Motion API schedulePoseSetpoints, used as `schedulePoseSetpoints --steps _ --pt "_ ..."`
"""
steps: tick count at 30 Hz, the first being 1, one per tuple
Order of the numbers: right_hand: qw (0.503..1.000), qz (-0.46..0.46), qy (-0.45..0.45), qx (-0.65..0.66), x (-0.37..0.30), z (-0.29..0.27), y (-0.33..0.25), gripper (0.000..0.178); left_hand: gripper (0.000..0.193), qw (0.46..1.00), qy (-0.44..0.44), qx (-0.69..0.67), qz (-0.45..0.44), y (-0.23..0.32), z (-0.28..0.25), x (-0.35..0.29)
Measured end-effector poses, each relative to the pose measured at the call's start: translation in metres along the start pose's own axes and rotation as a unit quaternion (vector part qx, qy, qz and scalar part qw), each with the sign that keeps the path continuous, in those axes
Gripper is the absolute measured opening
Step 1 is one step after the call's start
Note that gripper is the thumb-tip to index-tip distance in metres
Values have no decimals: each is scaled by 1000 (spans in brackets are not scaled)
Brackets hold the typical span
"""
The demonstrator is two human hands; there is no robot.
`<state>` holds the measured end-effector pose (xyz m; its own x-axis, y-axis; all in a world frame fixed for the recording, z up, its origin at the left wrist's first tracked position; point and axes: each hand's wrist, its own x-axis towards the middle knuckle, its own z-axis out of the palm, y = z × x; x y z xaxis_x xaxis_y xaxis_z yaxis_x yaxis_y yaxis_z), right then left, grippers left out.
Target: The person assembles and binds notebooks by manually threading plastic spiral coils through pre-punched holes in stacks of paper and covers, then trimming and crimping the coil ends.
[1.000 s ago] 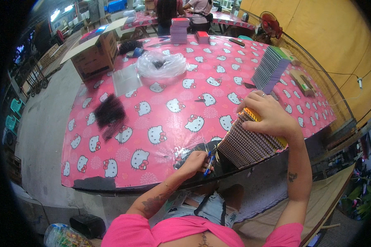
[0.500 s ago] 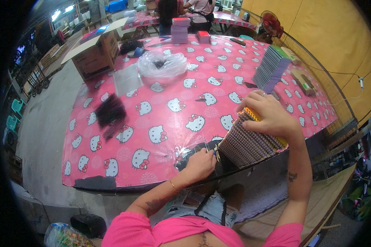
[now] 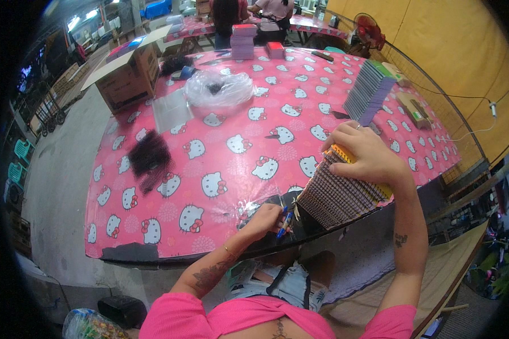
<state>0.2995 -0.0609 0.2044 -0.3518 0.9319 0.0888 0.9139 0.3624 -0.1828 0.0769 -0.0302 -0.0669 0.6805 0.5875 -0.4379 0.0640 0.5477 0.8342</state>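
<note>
At the table's near edge stands a stack of spiral-bound notebooks (image 3: 340, 195), with coil edges towards me and yellow-orange covers showing at the top. My right hand (image 3: 367, 158) is clamped over the top of this stack, fingers on the far side and thumb on the near side. Just left of the stack, my left hand (image 3: 266, 220) is closed round a small blue tool (image 3: 286, 221), whose exact kind I cannot make out. Beneath that hand, a black patch (image 3: 311, 217) of bare table edge shows beside clear plastic.
Another tall notebook stack (image 3: 370, 93) stands at the far right. Black coils (image 3: 150, 155) lie at the left, near a clear plastic bag (image 3: 220, 90) and a cardboard box (image 3: 127, 79). Red-topped stacks (image 3: 243, 42) stand at the back; people work beyond.
My left hand has drawn slightly left and down, away from the notebook stack, and more of the blue tool shows. My right hand keeps its grip on the stack.
</note>
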Motion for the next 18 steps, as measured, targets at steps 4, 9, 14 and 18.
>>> schedulePoseSetpoints --steps 4,9,14,18 --pt "1000 1 -2 -1 0 2 1 41 33 985 -5 173 29 10 -3 5" --pt "1000 -2 -3 -15 -1 2 4 42 30 741 88 634 205 21 29 -11" --pt "1000 -8 -17 9 3 -2 -2 44 31 708 99 654 246 13 29 -16" --pt "964 2 57 259 4 -2 8 49 30 708 81 656 248 18 21 -14"
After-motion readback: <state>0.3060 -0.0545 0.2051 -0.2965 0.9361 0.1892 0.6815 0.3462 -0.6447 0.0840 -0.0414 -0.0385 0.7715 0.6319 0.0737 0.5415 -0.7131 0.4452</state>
